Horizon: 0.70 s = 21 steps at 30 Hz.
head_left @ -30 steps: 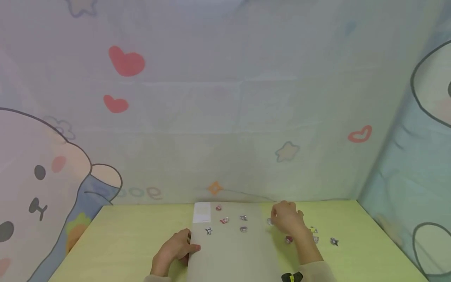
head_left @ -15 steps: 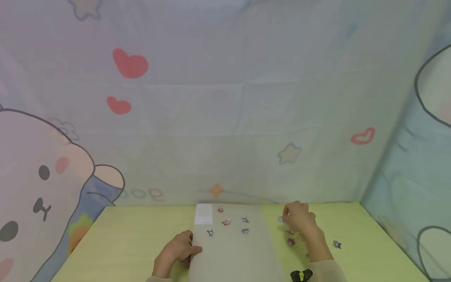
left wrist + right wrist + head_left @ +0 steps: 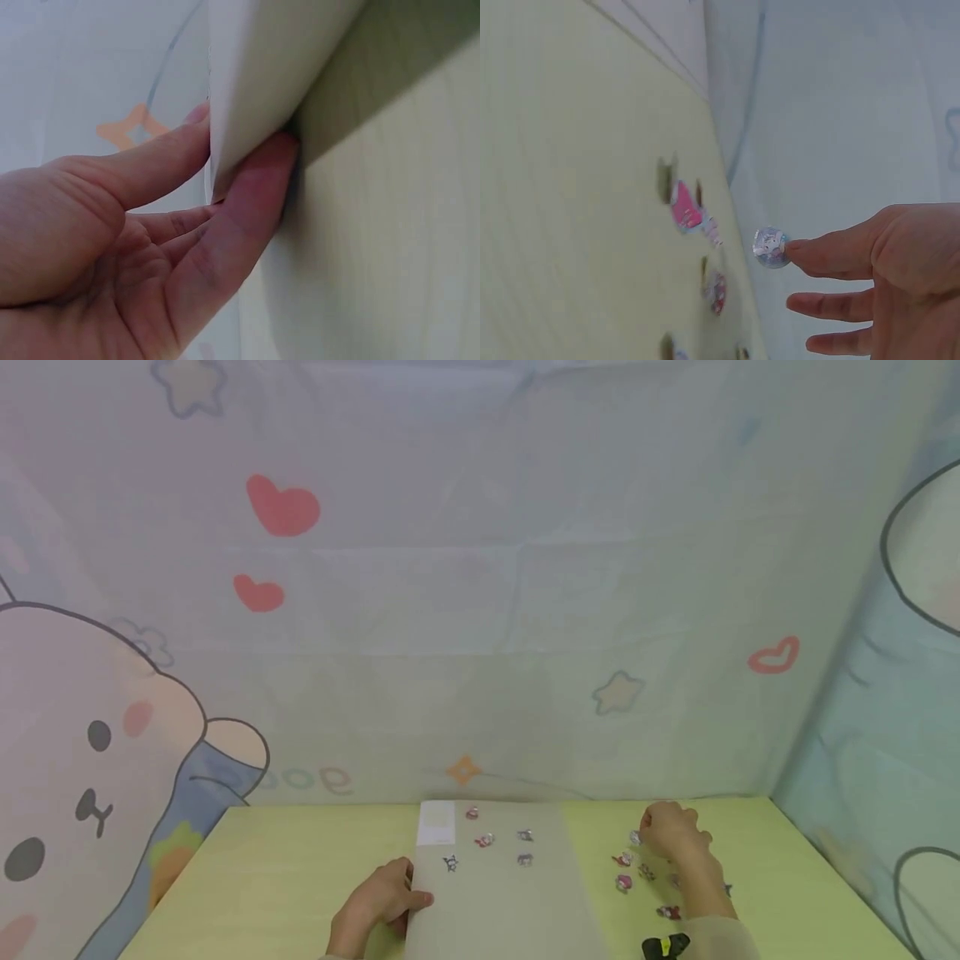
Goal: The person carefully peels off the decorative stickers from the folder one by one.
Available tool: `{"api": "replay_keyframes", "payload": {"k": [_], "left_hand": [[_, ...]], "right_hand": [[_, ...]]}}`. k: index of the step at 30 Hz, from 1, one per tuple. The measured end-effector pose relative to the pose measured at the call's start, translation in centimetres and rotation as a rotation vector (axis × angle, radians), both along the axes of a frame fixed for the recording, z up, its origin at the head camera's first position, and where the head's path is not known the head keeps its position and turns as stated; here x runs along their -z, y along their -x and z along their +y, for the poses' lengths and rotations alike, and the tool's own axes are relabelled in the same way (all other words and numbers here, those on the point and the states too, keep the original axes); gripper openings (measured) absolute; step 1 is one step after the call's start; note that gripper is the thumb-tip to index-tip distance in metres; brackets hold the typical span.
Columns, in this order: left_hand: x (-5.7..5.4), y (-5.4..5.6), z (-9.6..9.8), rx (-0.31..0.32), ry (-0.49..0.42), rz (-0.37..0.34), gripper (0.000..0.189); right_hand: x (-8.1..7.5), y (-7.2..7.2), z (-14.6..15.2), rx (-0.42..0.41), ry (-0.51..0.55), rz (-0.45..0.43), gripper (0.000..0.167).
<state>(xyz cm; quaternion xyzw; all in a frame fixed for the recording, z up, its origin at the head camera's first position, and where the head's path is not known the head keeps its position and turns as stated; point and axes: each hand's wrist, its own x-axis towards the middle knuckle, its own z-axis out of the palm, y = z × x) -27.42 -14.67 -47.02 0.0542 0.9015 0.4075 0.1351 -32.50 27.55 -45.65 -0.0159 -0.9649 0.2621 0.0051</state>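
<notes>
My left hand (image 3: 381, 893) holds the left edge of a pale board (image 3: 502, 910). In the left wrist view, its thumb lies on one face of the board (image 3: 277, 75) and a finger is tucked under the other. My right hand (image 3: 675, 835), over the right part of the table, pinches a small round clear disc (image 3: 770, 247) printed with a white cartoon figure. The other fingers of that hand stretch out below the thumb. Several small cartoon pieces, among them a pink one (image 3: 624, 883) and a red one (image 3: 669, 912), lie below and around the right hand.
On the board sit several similar cartoon pieces, one of them black and white (image 3: 450, 863), and a white paper rectangle (image 3: 437, 823) in the far left corner. A yellow table (image 3: 300, 852) runs back to a printed cloth (image 3: 420, 693).
My right hand has moved right, away from the board's edge, carrying the clear disc. My left hand keeps its hold on the board. The head view has shifted slightly.
</notes>
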Motion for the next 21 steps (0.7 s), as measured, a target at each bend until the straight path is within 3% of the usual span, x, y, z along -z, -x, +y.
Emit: {"api": "replay_keyframes", "payload": {"k": [11,21], "left_hand": [[0.2,0.2,-0.3,0.041,0.004,0.042,0.023],[0.6,0.4,-0.3,0.035,-0.024,0.035,0.022]], "right_hand": [[1.1,0.0,1.2,0.023,-0.039,-0.032,0.024],[1.6,0.0,1.3,0.052,-0.078,-0.072,0.013]]}}
